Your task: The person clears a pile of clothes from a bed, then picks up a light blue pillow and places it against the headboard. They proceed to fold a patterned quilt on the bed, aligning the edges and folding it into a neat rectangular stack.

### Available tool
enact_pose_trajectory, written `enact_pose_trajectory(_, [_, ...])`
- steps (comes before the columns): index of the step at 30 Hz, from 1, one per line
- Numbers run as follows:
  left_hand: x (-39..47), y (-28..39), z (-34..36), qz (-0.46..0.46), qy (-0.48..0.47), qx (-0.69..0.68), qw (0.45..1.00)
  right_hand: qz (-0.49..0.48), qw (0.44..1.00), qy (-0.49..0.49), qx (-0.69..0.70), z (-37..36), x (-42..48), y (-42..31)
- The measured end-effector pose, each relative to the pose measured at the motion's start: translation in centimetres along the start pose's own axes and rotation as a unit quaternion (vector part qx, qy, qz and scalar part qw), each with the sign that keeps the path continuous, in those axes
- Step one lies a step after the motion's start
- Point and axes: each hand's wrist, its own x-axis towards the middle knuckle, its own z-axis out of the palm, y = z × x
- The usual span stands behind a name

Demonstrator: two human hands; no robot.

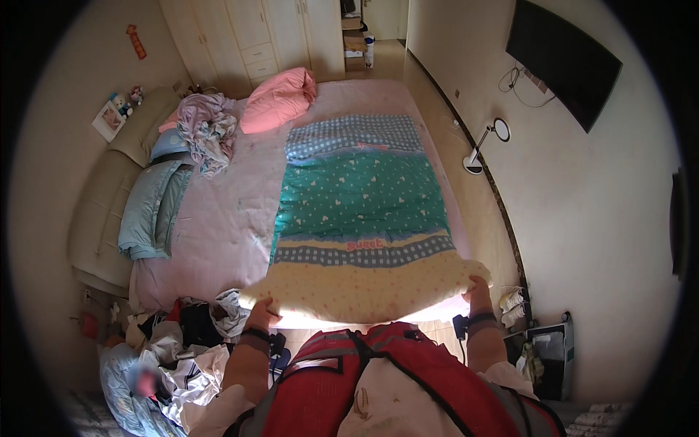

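Observation:
A patterned quilt (357, 196) lies folded in a long rectangle over the foot side of the bed. It has a green field with white hearts, checked bands and a cream border. My left hand (264, 315) grips the near left corner of that cream border, and my right hand (479, 285) grips the near right corner. Between them the near edge is stretched wide and sags a little in the middle. Under the quilt is a pink bed sheet (218, 218) with some wrinkles.
Pillows (147, 210) and a crumpled cloth (207, 128) lie by the padded headboard (104, 213). A folded pink quilt (278, 101) rests at the far side. Piled clothes (185, 349) are at my left. A standing mirror (474, 163) is on the floor by the right wall.

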Motion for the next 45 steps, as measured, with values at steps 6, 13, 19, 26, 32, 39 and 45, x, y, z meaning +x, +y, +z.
enact_pose_trajectory(6, [-2.9,0.1,-1.0,0.035,-0.007,0.024,0.999,0.005,0.999,-0.052,-0.002,-0.1,-2.3,-0.3])
enact_pose_trajectory(13, [-13.2,4.0,7.0,0.184,-0.248,-0.034,0.951,-0.154,0.956,-0.243,0.06,8.5,-14.6,-8.7])
enact_pose_trajectory(19, [-11.2,0.7,-1.0,0.184,-0.168,0.001,0.968,-0.15,0.988,-0.023,0.012,4.5,-15.5,-6.1])
enact_pose_trajectory(26, [-7.2,-1.7,-4.9,0.09,-0.033,-0.014,0.995,-0.052,0.998,0.021,-0.012,-7.6,-7.5,-1.5])
enact_pose_trajectory(32, [-8.1,-2.6,-6.9,0.111,-0.073,0.012,0.991,-0.038,0.998,0.05,-0.024,-10.2,-7.9,-0.9])
enact_pose_trajectory(39, [-16.8,-1.0,-2.2,0.206,-0.209,0.034,0.955,-0.146,0.987,-0.044,0.056,-1.2,-19.4,-2.4])
enact_pose_trajectory(45, [-15.5,-1.6,-5.3,0.131,-0.121,0.042,0.983,-0.108,0.993,0.035,0.02,-8.3,-18.8,-1.2])
